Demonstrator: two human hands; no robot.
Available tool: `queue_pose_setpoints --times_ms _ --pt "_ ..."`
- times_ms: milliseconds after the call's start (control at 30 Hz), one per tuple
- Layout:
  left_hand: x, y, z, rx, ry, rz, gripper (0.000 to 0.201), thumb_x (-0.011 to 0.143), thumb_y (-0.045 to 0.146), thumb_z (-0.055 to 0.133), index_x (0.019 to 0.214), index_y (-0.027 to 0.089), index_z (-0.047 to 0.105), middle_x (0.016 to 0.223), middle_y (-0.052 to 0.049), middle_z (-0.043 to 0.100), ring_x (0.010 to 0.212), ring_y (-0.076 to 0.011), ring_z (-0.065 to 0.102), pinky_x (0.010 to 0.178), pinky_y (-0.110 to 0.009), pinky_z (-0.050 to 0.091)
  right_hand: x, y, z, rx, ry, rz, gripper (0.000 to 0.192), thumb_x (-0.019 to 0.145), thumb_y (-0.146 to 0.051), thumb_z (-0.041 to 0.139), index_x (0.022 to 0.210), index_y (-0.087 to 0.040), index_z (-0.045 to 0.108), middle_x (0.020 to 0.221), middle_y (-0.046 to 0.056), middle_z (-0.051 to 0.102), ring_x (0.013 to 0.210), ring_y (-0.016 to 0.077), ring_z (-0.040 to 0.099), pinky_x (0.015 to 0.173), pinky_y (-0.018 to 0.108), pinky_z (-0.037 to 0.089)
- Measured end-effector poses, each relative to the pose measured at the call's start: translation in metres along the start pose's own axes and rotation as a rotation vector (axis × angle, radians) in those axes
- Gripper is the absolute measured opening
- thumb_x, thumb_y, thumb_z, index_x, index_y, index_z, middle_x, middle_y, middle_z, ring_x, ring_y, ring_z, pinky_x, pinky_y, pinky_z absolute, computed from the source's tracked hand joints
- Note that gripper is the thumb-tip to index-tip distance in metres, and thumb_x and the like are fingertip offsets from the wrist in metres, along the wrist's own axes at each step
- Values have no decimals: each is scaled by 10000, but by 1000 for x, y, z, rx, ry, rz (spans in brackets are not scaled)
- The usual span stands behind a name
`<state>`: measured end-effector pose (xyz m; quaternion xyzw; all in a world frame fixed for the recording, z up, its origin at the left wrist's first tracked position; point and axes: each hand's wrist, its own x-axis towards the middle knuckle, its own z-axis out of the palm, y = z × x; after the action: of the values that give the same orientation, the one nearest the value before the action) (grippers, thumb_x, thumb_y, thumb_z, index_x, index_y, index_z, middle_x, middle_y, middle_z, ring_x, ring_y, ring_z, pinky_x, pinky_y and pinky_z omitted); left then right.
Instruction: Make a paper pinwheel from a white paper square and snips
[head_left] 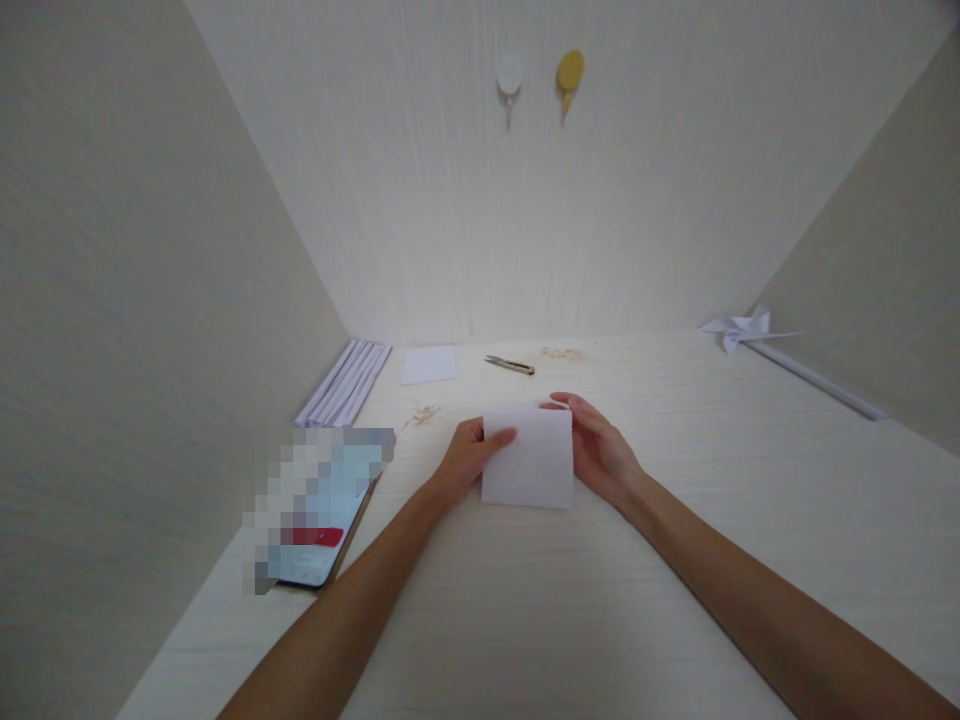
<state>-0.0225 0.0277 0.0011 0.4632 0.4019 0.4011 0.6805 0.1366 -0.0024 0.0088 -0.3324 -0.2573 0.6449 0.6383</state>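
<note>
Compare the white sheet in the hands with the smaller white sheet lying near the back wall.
The held sheet looks larger and nearer; the far sheet looks smaller, beside the paper rolls. The left hand and right hand grip the held sheet's edges; the far sheet lies untouched. Both are plain white on the table.

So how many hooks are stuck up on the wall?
2. A white hook and a yellow hook sit side by side high on the back wall, the yellow one to the right. None seem hidden.
</note>
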Motion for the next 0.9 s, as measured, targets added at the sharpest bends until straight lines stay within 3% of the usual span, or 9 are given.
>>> queue_pose_setpoints --times_ms 167,300,467,567,767,900 --pt "1 -3 0 55 85 69 298 544 365 683 699 124 604 599 -17 629 493 -121 543 467 -237 419 0 3 2 -60 8 -61 208 551 -361 699 658 -195 634 631 -34 612 578 87 527 521 204 398" --pt "0 -3 1 152 33 121 286 596 361 646 748 127 583 630 -17 633 515 -119 555 470 -225 424 1 9 1 -219 48 -116 196 495 -265 741 624 -175 624 542 -38 587 509 89 503 489 216 370" --pt "-2 1 2 121 -5 144 533 579 291 666 1036 185 413 616 20 636 515 -129 582 472 -228 450 6 10 -6 -207 262 -274 189 504 -256 726 625 -156 622 545 -35 583 497 85 492 484 222 369" --pt "-4 4 3 145 -9 157 554 576 282 659 1047 167 391 574 30 624 478 -121 574 451 -218 451 9 8 -9 -171 347 -344 201 502 -245 720 641 -164 600 519 -51 547 486 79 473 466 214 361" --pt "-2 5 -2 144 84 290 401 639 302 609 992 154 492 421 83 519 326 -63 449 345 -166 352 4 7 -6 -206 259 -331 289 527 -189 678 782 -233 549 535 -91 496 448 66 434 405 185 305" --pt "2 5 -6 32 140 268 219 634 292 606 784 133 600 422 60 510 320 -39 413 328 -158 299 3 5 -5 -286 190 -273 134 527 -186 645 649 -187 592 514 -74 462 404 37 333 361 180 196"
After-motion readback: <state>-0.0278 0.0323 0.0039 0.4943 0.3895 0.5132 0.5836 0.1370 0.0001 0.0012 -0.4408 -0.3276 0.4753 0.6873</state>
